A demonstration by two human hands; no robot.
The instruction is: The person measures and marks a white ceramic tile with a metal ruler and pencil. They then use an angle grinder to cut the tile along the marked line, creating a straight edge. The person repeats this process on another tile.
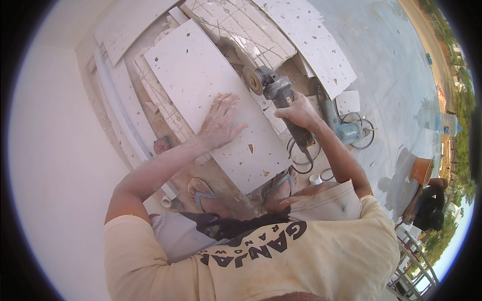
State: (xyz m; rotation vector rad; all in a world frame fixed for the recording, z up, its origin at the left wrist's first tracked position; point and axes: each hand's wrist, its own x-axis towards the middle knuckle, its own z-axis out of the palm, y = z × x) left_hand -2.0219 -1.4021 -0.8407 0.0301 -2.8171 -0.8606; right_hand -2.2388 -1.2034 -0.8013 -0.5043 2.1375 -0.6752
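Note:
My left hand [220, 123] lies dusty, fingers spread, on a long white slab [183, 67] with dark speckles. My right hand [298, 111] grips a black angle grinder [279, 88] with a cord. Its cutting disc [252, 80] is at the slab's right edge; whether they touch I cannot tell. Just right of that hand lies a teal power tool [346, 131] with a coiled cord. Behind the slab are dusty panels [236, 27] with grid scoring and more speckled slabs [324, 55]. My sandaled feet are at the slab's near end.
A white wall [50, 150] rises at left, beside long pipes [118, 108]. On the blue-grey floor [391, 75] at right are water jugs [429, 118] and an orange bucket [422, 169]. Another person [429, 205] bends near the bucket; a metal frame [416, 258] stands at lower right.

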